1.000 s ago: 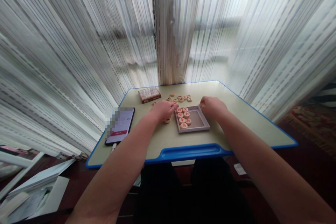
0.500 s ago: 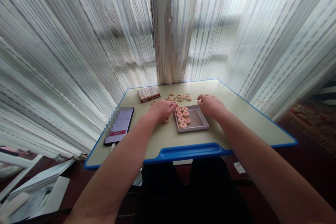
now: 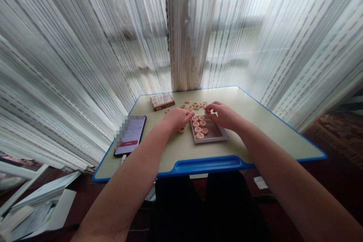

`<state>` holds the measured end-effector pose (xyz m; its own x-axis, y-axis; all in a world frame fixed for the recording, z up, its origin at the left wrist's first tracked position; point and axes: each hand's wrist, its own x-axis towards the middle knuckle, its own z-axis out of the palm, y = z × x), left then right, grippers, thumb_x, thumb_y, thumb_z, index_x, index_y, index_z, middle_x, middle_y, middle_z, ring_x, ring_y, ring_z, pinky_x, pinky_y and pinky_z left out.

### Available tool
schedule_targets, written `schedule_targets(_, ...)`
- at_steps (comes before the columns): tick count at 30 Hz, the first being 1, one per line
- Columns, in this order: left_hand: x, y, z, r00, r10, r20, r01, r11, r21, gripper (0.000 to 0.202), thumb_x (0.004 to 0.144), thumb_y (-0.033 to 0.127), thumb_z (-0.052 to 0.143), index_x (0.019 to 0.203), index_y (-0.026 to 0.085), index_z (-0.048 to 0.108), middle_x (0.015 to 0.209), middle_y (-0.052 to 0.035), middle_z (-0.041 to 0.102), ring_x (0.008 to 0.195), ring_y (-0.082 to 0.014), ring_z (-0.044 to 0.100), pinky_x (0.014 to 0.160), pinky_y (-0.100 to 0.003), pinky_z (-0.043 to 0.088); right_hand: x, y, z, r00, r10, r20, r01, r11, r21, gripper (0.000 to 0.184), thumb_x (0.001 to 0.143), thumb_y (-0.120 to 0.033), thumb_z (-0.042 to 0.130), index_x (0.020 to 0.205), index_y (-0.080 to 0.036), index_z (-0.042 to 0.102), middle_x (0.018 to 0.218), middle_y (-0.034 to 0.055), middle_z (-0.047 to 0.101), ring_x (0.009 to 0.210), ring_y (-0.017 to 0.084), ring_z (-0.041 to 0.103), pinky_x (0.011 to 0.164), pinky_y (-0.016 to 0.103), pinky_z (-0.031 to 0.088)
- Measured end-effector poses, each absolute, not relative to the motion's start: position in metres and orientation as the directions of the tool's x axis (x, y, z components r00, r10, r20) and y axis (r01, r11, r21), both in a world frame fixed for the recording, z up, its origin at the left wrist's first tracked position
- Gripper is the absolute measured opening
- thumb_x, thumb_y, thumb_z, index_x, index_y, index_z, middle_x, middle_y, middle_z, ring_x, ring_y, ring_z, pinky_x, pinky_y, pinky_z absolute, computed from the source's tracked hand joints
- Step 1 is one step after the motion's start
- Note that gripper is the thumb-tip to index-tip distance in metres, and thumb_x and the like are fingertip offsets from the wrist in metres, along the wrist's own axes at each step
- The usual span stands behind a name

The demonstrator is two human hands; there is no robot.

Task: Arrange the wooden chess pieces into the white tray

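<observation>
A shallow grey tray lies mid-table with several round wooden pieces with red marks in its left column. My left hand rests curled at the tray's far-left corner, its fingers closed among loose pieces. My right hand is over the tray's far edge, fingertips pinched on one round piece. More loose pieces are scattered just beyond the tray, and one lies beside my left wrist.
The cream table has a blue rim with a groove at the near edge. A phone lies at the left with its screen lit. A small printed box sits at the far left. Sheer curtains surround the table; papers lie on the floor at lower left.
My right hand has moved left from the tray's right far corner to above its far edge, pinching a piece. My left hand has barely shifted.
</observation>
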<state>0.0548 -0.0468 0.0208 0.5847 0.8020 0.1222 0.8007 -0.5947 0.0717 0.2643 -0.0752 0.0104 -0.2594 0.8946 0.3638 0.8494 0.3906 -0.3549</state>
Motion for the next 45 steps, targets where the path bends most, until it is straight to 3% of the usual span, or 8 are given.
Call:
schedule_targets(6, 0.054, -0.047, 0.021, 0.590, 0.798, 0.122, 0.794, -0.601, 0.092, 0.053, 0.091, 0.050, 0.025, 0.090, 0.018, 0.068, 0.091, -0.0092, 0.070, 0.083, -0.0208, 0.062, 0.065, -0.027, 0.040, 0.263, -0.078, 0.014, -0.283, 0.913, 0.293, 0.855, 0.379, -0.354, 0.017, 0.075, -0.025, 0.061, 0.089, -0.018, 0.067, 0.090, 0.0065, 0.064, 0.072, 0.015, 0.060, 0.072, 0.027, 0.048)
schedule_targets(10, 0.054, -0.047, 0.021, 0.579, 0.807, 0.114, 0.802, -0.589, 0.096, 0.053, 0.091, 0.051, 0.025, 0.090, 0.019, 0.067, 0.092, -0.0091, 0.070, 0.084, -0.0208, 0.062, 0.066, -0.027, 0.040, 0.264, -0.080, 0.019, -0.261, 0.933, 0.248, 0.871, 0.338, -0.356, 0.030, 0.072, -0.020, 0.060, 0.102, -0.019, 0.064, 0.090, 0.0045, 0.068, 0.075, 0.016, 0.060, 0.072, 0.028, 0.047)
schedule_targets(18, 0.055, -0.050, 0.023, 0.573, 0.813, 0.101, 0.810, -0.581, 0.081, 0.050, 0.090, 0.051, 0.029, 0.088, 0.018, 0.067, 0.091, -0.0096, 0.070, 0.083, -0.0205, 0.062, 0.064, -0.026, 0.039, 0.263, -0.086, 0.022, -0.362, 0.928, 0.083, 0.895, 0.371, -0.248, 0.037, 0.064, -0.016, 0.059, 0.099, -0.021, 0.068, 0.090, 0.0035, 0.070, 0.096, 0.023, 0.054, 0.084, 0.030, 0.044)
schedule_targets(23, 0.054, -0.049, 0.023, 0.582, 0.807, 0.102, 0.804, -0.589, 0.075, 0.046, 0.090, 0.048, 0.032, 0.086, 0.018, 0.067, 0.087, -0.0094, 0.069, 0.080, -0.0204, 0.061, 0.062, -0.027, 0.038, 0.263, -0.085, 0.024, -0.384, 0.912, 0.144, 0.898, 0.405, -0.170, 0.030, 0.068, -0.027, 0.060, 0.096, -0.019, 0.070, 0.096, 0.0070, 0.068, 0.096, 0.025, 0.053, 0.090, 0.034, 0.040)
schedule_targets(28, 0.054, -0.048, 0.023, 0.585, 0.805, 0.101, 0.803, -0.592, 0.068, 0.046, 0.090, 0.048, 0.032, 0.086, 0.018, 0.066, 0.087, -0.0094, 0.069, 0.079, -0.0204, 0.061, 0.061, -0.027, 0.038, 0.268, -0.081, 0.020, -0.357, 0.928, 0.105, 0.924, 0.367, -0.105, 0.025, 0.069, -0.039, 0.060, 0.080, -0.021, 0.073, 0.083, 0.0072, 0.067, 0.083, 0.023, 0.053, 0.080, 0.035, 0.042)
schedule_targets(37, 0.054, -0.048, 0.021, 0.584, 0.805, 0.103, 0.801, -0.592, 0.089, 0.048, 0.091, 0.049, 0.029, 0.086, 0.018, 0.066, 0.087, -0.0092, 0.069, 0.078, -0.0202, 0.061, 0.062, -0.027, 0.038, 0.264, -0.090, 0.031, -0.386, 0.916, 0.111, 0.861, 0.400, -0.315, 0.024, 0.064, -0.021, 0.059, 0.086, -0.018, 0.069, 0.081, 0.0036, 0.063, 0.071, 0.015, 0.054, 0.065, 0.025, 0.043)
schedule_targets(40, 0.054, -0.048, 0.022, 0.584, 0.805, 0.099, 0.801, -0.592, 0.091, 0.048, 0.090, 0.049, 0.030, 0.087, 0.018, 0.066, 0.087, -0.0092, 0.069, 0.079, -0.0202, 0.061, 0.063, -0.027, 0.038, 0.261, -0.095, 0.034, -0.408, 0.905, 0.122, 0.826, 0.423, -0.373, 0.024, 0.063, -0.020, 0.060, 0.086, -0.018, 0.068, 0.080, 0.0027, 0.061, 0.070, 0.014, 0.053, 0.064, 0.024, 0.042)
schedule_targets(45, 0.054, -0.047, 0.022, 0.578, 0.809, 0.101, 0.805, -0.586, 0.088, 0.048, 0.090, 0.050, 0.030, 0.084, 0.019, 0.066, 0.086, -0.0090, 0.069, 0.079, -0.0205, 0.061, 0.062, -0.027, 0.038, 0.256, -0.100, 0.035, -0.476, 0.879, 0.021, 0.808, 0.447, -0.383, 0.026, 0.061, -0.022, 0.062, 0.087, -0.020, 0.069, 0.076, 0.0005, 0.059, 0.065, 0.013, 0.051, 0.058, 0.022, 0.039)
